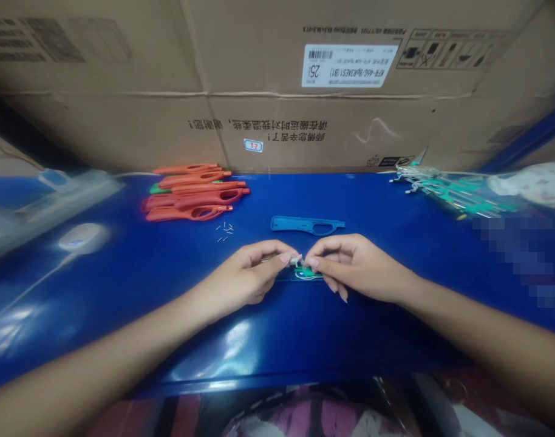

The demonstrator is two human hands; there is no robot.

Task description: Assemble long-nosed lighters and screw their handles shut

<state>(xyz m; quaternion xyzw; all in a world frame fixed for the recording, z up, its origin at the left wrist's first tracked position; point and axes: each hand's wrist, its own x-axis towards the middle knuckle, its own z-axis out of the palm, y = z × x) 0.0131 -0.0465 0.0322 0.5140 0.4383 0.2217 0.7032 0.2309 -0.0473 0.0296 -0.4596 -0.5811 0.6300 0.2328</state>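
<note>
My left hand [262, 270] is closed in a pinch on a small whitish-metallic part [295, 261]. Facing it, my right hand [350, 267] has its thumb and forefinger pressed together by the same part; what lies between them is too small to make out. Just below the fingertips is a green plastic piece [310, 272] with a white wire, partly covered by my right fingers. Beyond both hands lies a blue lighter-shaped shell half [300, 225] with an oval opening in its handle. Several tiny metal pins or screws [225, 231] are scattered beyond my left hand.
At the back left is a pile of orange and red lighter-shaped shells [193, 197]. Green pieces with metal rods and white wires [459, 189] are heaped at the back right. A white round device [84, 237] with a cable sits left. A cardboard box [259, 67] walls off the blue table [204, 358].
</note>
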